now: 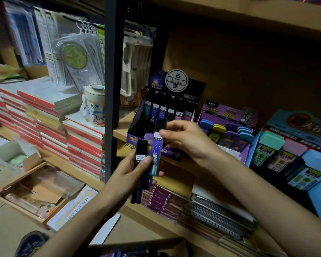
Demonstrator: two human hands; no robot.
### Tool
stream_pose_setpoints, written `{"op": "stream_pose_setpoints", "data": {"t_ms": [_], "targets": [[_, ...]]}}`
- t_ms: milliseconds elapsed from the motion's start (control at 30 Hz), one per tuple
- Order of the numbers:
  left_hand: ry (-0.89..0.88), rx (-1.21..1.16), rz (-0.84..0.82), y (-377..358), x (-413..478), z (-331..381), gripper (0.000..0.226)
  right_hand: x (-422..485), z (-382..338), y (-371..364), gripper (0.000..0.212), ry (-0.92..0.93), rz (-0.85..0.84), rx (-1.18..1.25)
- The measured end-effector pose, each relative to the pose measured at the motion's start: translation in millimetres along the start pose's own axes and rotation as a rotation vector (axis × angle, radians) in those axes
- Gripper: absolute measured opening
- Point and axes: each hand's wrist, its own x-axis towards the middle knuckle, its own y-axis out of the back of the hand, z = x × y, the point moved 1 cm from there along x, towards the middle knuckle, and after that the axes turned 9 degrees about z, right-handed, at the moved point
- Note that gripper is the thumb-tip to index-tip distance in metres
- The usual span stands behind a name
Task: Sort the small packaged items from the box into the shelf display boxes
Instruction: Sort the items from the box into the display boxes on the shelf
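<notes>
My left hand (132,170) grips a small bundle of slim dark lead-refill packs (144,164), black caps upward, in front of the shelf. My right hand (183,140) pinches the top of one purple constellation pack (157,145) in that bundle. Just behind stands the purple display box (137,125) with a row of similar packs (167,113) upright at its back and its front part bare. The cardboard source box (137,247) shows at the bottom edge, mostly cut off.
Right of the purple box stand a display box of coloured eraser-like cases (228,130) and a blue display box (293,154). A black shelf post (111,89) rises to the left, beside red-edged notebook stacks (50,125). Spiral notebooks (217,214) fill the lower shelf.
</notes>
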Motion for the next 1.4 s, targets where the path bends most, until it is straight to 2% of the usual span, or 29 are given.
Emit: {"op": "stream_pose_setpoints", "data": {"t_ms": [67, 133, 300, 700, 1000, 1133, 1300, 1400], "targets": [[-0.015, 0.007, 0.022, -2, 2, -1, 0.036, 5, -7, 11, 0.012, -0.007, 0.075, 0.114], [-0.034, 0.013, 0.043, -2, 4, -2, 0.035, 14, -17, 28, 0.012, 0.053, 0.178, 0.100], [-0.063, 0.049, 0.070, 3, 7, -6, 0.032, 47, -40, 64, 0.026, 0.305, 0.417, -0.248], [-0.073, 0.046, 0.114, 8, 10, -10, 0.030, 79, -27, 67, 0.024, 0.432, 0.368, -0.836], [-0.068, 0.046, 0.101, 7, 9, -9, 0.028, 82, -20, 64, 0.024, 0.362, 0.346, -0.771], [-0.061, 0.049, 0.104, 7, 10, -8, 0.028, 81, -14, 64, 0.030, 0.409, 0.377, -0.780], [-0.064, 0.064, 0.111, 3, 7, -5, 0.033, 78, -8, 58, 0.024, 0.593, 0.414, -1.024], [-0.064, 0.072, 0.118, 3, 6, -3, 0.033, 81, -11, 57, 0.023, 0.560, 0.418, -1.088]]}}
